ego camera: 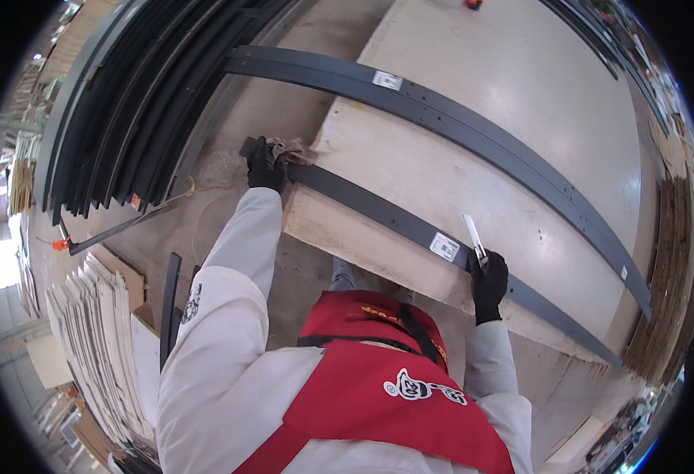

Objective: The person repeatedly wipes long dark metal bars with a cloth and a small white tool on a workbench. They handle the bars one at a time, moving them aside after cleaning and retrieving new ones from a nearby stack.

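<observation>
A long dark grey profile strip (376,213) with a white printed label (444,246) lies across the near edge of a pale board table (418,160). My left hand (265,165), in a black glove, is at the strip's left end and holds a crumpled brownish rag (292,150) against it. My right hand (489,281), gloved in black too, grips a utility knife (475,237) with its long blade pointing up and away, above the strip just right of the label. Farther across the table lies a wider grey profile (441,112) with small holes and its own label (387,80).
Many dark profiles (139,101) are stacked at the upper left. Pale panels (95,338) stand at the lower left, near an orange-tipped bar clamp (116,232). Brown boards (667,278) are piled at the right. A small orange and black object (473,4) sits at the table's far side.
</observation>
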`<control>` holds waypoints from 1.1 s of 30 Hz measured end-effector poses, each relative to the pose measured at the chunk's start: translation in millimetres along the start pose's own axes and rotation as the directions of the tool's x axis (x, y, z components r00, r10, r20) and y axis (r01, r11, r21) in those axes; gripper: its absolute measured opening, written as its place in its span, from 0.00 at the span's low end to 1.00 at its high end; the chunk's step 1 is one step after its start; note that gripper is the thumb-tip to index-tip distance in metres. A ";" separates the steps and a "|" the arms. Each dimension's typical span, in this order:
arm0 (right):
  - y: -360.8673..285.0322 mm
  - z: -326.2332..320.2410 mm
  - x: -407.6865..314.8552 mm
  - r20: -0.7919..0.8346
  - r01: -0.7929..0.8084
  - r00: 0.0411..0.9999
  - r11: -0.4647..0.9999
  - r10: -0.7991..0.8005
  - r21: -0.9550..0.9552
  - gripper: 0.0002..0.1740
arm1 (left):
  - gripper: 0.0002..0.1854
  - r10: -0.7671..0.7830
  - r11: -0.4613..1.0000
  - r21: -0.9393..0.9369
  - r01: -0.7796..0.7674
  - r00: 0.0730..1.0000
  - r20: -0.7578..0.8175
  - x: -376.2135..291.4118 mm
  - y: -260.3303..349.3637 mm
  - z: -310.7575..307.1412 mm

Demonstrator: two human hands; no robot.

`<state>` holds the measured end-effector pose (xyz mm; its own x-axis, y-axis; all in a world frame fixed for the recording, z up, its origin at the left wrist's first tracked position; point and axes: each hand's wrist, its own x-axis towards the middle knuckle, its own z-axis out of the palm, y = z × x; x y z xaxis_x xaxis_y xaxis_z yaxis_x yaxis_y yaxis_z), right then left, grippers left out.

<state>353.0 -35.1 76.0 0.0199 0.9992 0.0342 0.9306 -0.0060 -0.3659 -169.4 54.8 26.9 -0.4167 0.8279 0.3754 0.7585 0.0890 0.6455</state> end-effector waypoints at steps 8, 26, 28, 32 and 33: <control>7.6 3.3 -0.1 0.017 0.003 1.000 0.996 -0.005 0.088 0.16 | 0.22 0.202 0.978 -0.065 -0.196 0.844 0.497 -144.8 165.0 75.2; -5.5 -41.0 102.1 0.530 0.130 0.719 0.836 -0.449 0.532 0.33 | 0.14 0.154 0.960 0.205 -0.191 0.971 0.183 -55.8 76.3 23.2; -15.2 -30.9 113.3 0.527 0.485 0.552 0.762 -0.647 0.429 0.29 | 0.14 0.167 0.954 0.220 -0.206 0.969 0.184 -64.8 73.5 21.8; -27.0 -21.9 126.8 0.681 0.793 0.252 0.550 -0.688 0.262 0.24 | 0.16 0.126 0.983 0.117 -0.143 0.981 0.145 -85.0 83.7 11.6; -30.9 -20.1 128.9 0.638 0.893 0.180 0.397 -0.748 0.214 0.23 | 0.17 0.135 0.981 0.113 -0.159 0.971 0.199 -86.3 84.0 7.0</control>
<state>334.1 93.2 110.4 -0.9262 0.2097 -0.3135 0.3094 0.8978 -0.3135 -66.1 -5.3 44.1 -0.2024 0.9260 0.3187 0.8669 0.0181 0.4982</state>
